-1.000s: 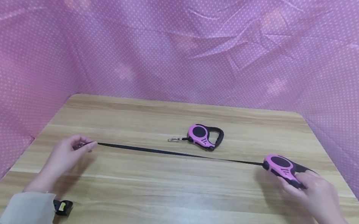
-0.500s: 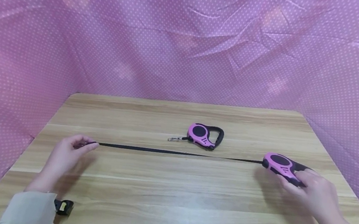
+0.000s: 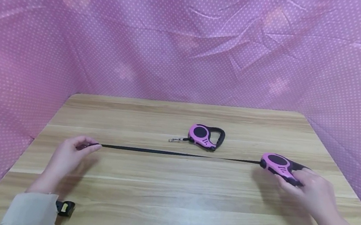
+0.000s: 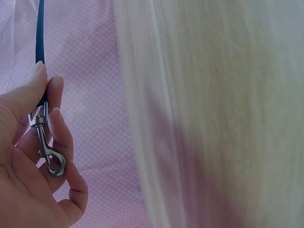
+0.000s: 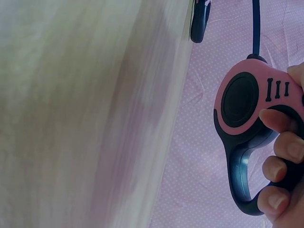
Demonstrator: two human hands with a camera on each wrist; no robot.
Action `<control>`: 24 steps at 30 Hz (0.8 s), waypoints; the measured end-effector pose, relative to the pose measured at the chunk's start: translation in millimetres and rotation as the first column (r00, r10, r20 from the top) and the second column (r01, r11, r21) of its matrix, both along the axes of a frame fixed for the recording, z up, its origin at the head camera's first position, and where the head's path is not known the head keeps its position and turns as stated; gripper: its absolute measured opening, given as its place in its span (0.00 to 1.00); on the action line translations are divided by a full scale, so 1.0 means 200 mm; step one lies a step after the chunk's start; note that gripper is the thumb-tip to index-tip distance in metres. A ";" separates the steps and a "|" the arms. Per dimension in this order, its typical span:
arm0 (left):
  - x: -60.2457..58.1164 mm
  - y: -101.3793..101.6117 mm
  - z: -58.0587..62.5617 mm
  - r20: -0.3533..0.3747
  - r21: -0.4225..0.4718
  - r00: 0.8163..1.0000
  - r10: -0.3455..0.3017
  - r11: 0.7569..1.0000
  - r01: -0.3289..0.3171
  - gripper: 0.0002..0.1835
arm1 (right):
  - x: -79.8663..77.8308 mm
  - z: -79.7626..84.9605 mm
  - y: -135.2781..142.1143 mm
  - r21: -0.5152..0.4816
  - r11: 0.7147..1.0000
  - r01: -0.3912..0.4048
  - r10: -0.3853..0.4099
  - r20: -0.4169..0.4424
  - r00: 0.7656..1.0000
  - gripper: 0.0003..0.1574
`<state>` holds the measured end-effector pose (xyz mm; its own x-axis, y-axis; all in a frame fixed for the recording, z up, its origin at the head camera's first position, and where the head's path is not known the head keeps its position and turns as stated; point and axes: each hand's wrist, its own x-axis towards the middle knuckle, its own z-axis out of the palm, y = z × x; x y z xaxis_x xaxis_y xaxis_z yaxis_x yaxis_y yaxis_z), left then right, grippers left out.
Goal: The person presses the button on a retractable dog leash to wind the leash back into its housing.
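My right hand (image 3: pixel 316 195) grips the black handle of a pink and black retractable dog leash (image 3: pixel 277 164), its fingers curled through the handle loop in the right wrist view. From the casing a black strap (image 3: pixel 161 152) runs left across the table, drawn straight. At the strap's far end my left hand (image 3: pixel 68 156) pinches it between thumb and forefinger. A silver snap hook (image 4: pixel 52 154) hangs from that end, lying against the curled fingers in the left wrist view. Both hands are raised above the table, casting shadows.
A second pink and black retractable leash (image 3: pixel 203 135) lies on the wooden table (image 3: pixel 167 203) behind the strap, its metal clip (image 3: pixel 176 140) pointing left. Pink dotted cloth (image 3: pixel 189 52) hangs round the back and sides.
My right hand has moved slightly left with the leash casing, and the left hand slightly right. The span of strap between them is a little shorter. The second leash has stayed put.
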<state>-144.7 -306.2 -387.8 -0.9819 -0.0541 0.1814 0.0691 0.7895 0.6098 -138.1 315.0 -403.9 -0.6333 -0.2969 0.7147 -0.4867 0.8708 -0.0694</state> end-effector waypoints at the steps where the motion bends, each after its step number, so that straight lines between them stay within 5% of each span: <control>1: 0.00 0.00 0.00 -0.003 0.000 1.000 -0.002 1.000 0.002 0.16 | 0.00 0.00 0.00 0.002 1.000 0.000 0.000 -0.004 1.000 0.39; 24: 0.01 0.02 0.01 0.018 -0.017 1.000 -0.006 1.000 0.007 0.16 | -0.04 0.03 -0.06 0.005 0.999 -0.034 0.034 -0.001 0.999 0.38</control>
<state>-143.3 -301.8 -386.3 -0.9854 -0.0448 0.1644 0.0633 0.7997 0.5971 -145.5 302.2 -397.2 -0.6219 -0.3216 0.7140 -0.5157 0.8543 -0.0644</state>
